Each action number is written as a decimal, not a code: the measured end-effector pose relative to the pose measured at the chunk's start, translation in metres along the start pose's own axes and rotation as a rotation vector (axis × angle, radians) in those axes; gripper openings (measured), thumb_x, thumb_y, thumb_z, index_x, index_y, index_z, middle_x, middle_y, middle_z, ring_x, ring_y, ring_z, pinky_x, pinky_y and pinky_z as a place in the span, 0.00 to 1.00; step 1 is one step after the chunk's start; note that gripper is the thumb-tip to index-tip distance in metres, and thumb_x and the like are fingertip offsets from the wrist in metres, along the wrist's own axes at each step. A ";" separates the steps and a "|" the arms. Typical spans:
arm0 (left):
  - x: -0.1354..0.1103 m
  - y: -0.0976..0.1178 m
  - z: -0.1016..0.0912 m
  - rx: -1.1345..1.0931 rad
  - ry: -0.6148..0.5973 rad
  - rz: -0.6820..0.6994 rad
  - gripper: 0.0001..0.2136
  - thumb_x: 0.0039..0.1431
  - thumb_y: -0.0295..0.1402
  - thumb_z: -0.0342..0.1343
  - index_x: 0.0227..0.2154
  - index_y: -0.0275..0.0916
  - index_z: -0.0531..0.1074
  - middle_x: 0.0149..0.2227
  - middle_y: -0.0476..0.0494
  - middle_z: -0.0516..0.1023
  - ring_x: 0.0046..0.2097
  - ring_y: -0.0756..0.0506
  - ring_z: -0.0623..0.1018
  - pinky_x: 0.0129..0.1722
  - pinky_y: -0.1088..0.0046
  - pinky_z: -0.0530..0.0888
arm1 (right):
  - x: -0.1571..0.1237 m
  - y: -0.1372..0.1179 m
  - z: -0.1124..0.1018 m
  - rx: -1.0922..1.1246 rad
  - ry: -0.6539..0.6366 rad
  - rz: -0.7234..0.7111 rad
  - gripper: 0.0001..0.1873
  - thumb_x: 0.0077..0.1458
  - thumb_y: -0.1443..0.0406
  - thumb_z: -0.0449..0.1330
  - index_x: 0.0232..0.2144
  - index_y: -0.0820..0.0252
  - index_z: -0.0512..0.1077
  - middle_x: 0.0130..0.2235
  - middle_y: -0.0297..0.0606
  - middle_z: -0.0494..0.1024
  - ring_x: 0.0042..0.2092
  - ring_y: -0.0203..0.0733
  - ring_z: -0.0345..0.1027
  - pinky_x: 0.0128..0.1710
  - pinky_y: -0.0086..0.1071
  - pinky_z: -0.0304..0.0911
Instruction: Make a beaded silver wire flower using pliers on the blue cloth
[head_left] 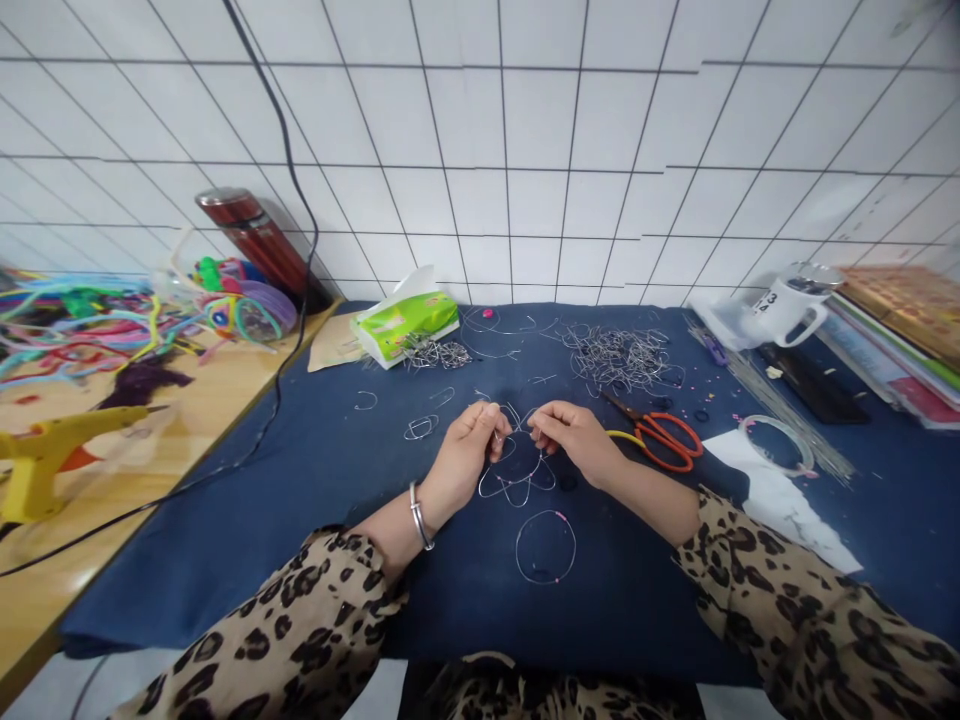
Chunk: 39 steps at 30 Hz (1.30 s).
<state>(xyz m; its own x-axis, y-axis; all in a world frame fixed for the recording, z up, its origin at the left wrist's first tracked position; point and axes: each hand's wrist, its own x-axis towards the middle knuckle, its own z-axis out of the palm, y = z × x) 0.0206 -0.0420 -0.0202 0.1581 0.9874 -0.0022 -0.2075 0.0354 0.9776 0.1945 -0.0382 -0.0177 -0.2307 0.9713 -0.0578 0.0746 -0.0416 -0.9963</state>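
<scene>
My left hand (466,455) and my right hand (574,440) are both pinched on a looped piece of thin silver wire (517,478) held just above the dark blue cloth (300,480). The wire's loops hang down between the two hands. A separate wire ring (545,547) with small pink beads lies flat on the cloth just below them. A silver bangle sits on my left wrist. Both arms wear leopard-print sleeves.
Orange-handled scissors (660,436) lie right of my right hand. A heap of wire pieces (619,355), a green tissue pack (405,325), a white mug (787,305), a red flask (259,240), coloured pipe cleaners (112,320) and a yellow glue gun (52,455) surround the cloth.
</scene>
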 end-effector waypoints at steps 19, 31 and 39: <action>0.007 0.004 -0.006 -0.046 -0.093 -0.026 0.08 0.55 0.36 0.55 0.27 0.36 0.71 0.30 0.45 0.74 0.27 0.53 0.70 0.29 0.76 0.67 | 0.000 0.002 0.000 0.083 0.142 -0.046 0.12 0.50 0.56 0.56 0.29 0.59 0.69 0.24 0.31 0.68 0.24 0.31 0.61 0.22 0.27 0.56; 0.007 0.003 -0.007 0.103 -0.346 -0.106 0.14 0.50 0.32 0.60 0.41 0.39 0.67 0.36 0.43 0.75 0.32 0.50 0.74 0.29 0.76 0.69 | 0.006 0.005 -0.011 0.112 0.256 -0.076 0.13 0.51 0.55 0.55 0.31 0.58 0.68 0.22 0.30 0.68 0.22 0.32 0.63 0.19 0.26 0.58; 0.004 -0.003 -0.005 0.234 -0.443 -0.169 0.15 0.51 0.32 0.59 0.42 0.41 0.65 0.32 0.46 0.74 0.28 0.51 0.75 0.23 0.78 0.67 | 0.002 -0.003 -0.011 0.109 0.242 -0.137 0.14 0.54 0.54 0.53 0.33 0.57 0.68 0.22 0.30 0.69 0.22 0.33 0.64 0.20 0.27 0.61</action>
<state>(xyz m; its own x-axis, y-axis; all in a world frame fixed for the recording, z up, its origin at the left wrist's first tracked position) 0.0166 -0.0368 -0.0238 0.5743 0.8092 -0.1243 0.0696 0.1030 0.9922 0.2045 -0.0340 -0.0144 0.0072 0.9966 0.0816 -0.0487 0.0819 -0.9955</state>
